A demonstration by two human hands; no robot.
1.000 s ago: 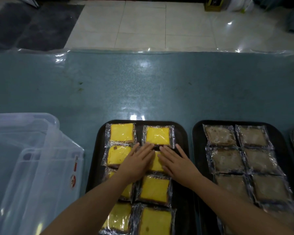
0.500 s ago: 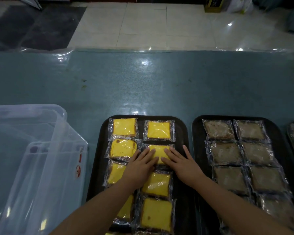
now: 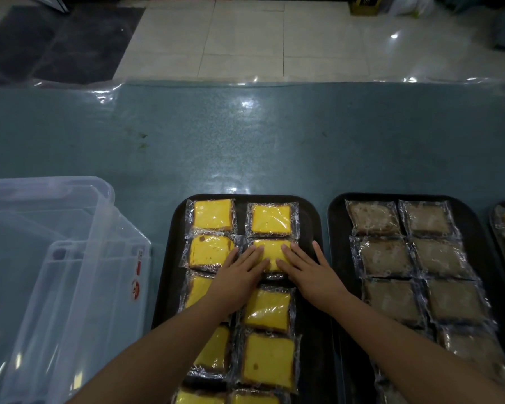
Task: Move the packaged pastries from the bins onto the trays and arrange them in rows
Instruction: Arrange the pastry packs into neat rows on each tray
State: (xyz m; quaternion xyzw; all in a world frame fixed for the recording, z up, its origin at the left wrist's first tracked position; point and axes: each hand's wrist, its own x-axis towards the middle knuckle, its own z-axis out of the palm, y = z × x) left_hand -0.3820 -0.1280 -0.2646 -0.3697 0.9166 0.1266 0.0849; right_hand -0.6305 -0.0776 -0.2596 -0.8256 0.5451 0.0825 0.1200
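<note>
Left hand [image 3: 236, 279] and right hand [image 3: 309, 272] lie flat, fingers straight, pressing yellow pastry [image 3: 270, 252] in crinkly clear wrap on black tray [image 3: 309, 211], second row, partly hidden beneath; brown pastries [image 3: 382, 256] cut off below; translucent bin [image 3: 56, 258] left.

A glossy teal counter [image 3: 274, 135] fronts pale floor tiles [image 3: 245, 39] and a dark mat [image 3: 56, 39].
</note>
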